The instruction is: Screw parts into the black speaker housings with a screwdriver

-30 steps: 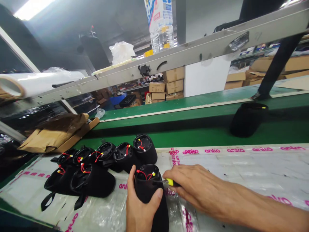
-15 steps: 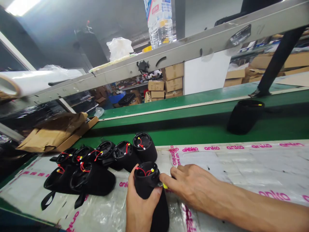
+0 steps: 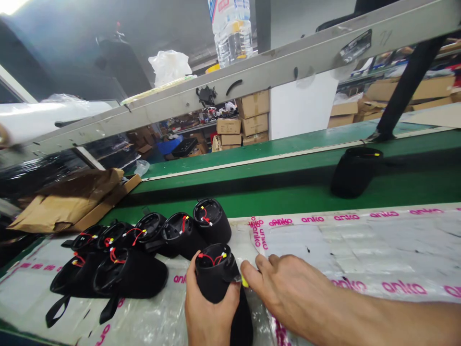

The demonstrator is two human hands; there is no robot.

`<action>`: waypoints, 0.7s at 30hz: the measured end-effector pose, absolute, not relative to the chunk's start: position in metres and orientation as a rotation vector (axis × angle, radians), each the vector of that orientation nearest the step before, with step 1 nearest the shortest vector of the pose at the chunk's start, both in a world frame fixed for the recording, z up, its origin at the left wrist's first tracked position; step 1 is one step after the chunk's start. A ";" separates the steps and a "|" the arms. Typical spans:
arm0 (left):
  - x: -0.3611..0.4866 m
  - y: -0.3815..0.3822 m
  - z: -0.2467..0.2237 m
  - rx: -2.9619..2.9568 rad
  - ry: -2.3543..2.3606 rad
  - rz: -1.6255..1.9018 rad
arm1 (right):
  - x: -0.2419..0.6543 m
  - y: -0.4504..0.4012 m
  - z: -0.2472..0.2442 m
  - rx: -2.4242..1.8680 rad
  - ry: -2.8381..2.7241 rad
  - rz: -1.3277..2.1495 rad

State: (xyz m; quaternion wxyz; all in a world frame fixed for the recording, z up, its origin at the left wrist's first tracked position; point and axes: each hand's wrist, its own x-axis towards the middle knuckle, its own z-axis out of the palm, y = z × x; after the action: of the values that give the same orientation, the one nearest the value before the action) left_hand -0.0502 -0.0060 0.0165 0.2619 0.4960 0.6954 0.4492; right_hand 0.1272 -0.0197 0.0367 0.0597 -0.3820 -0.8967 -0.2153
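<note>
My left hand [image 3: 212, 307] is wrapped round a black cylindrical housing [image 3: 212, 281], its open top tilted upward. Red wires [image 3: 214, 260] with small yellow and white connectors show inside that opening. At its right side, my right hand [image 3: 281, 283] has its fingers closed on a small yellow tool [image 3: 245, 281]. A shiny tip appears to touch the housing just below the rim; most of the tool is hidden by the fingers. Beneath the held piece, another black shape [image 3: 243, 319] shows, partly covered by my left hand.
Several similar black housings [image 3: 133, 274] with red wires stand or lie on the left, some with strap loops. Another housing [image 3: 355, 173] stands on the green conveyor belt [image 3: 288, 185]. Plastic-wrapped sheeting [image 3: 378, 250] covers the near surface. A metal rail [image 3: 259, 72] crosses above.
The view has shifted slightly, so surroundings appear a little further left. Both hands keep nearly the same position at the housing, with the yellow tool still at its right side.
</note>
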 end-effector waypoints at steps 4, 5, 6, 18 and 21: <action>-0.045 -0.010 0.015 1.353 1.925 1.269 | 0.120 -0.025 0.053 -1.140 -2.776 -0.524; -0.044 -0.012 0.016 1.340 1.948 1.279 | 0.118 -0.025 0.053 -1.160 -2.758 -0.503; -0.042 -0.013 0.016 1.320 1.975 1.283 | 0.117 -0.024 0.052 -1.186 -2.731 -0.497; -0.050 -0.012 0.016 1.248 1.897 1.362 | 0.112 -0.013 0.030 -1.268 -2.688 -0.579; -0.057 -0.009 0.012 1.273 1.905 1.330 | 0.112 -0.013 0.031 -1.241 -2.675 -0.617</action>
State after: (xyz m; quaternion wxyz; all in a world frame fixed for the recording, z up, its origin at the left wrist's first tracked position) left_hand -0.0569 -0.0088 0.0118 0.2436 0.4661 0.6975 0.4867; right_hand 0.1122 -0.0127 0.0310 0.0641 -0.4111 -0.8860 -0.2045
